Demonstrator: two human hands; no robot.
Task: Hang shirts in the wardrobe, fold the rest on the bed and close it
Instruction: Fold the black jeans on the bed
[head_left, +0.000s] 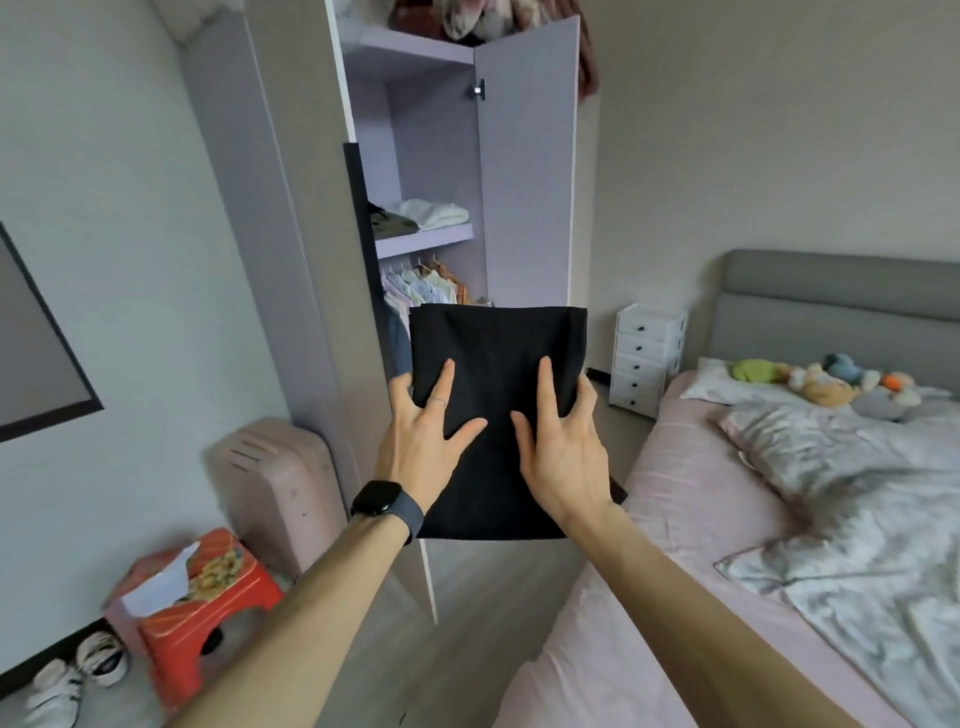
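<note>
Hands: the left hand (426, 431) and right hand (561, 441) grip the sides of the folded black garment (498, 348), fingers spread on top, in front of the wardrobe (311, 260).
Done: shirts (421, 286) hang inside.
Left: probably shelving it, then shutting the door (524, 182).

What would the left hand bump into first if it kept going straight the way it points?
Probably the hanging clothes inside the open wardrobe, just beyond the black folded garment the left hand grips; depth is unclear.
</note>
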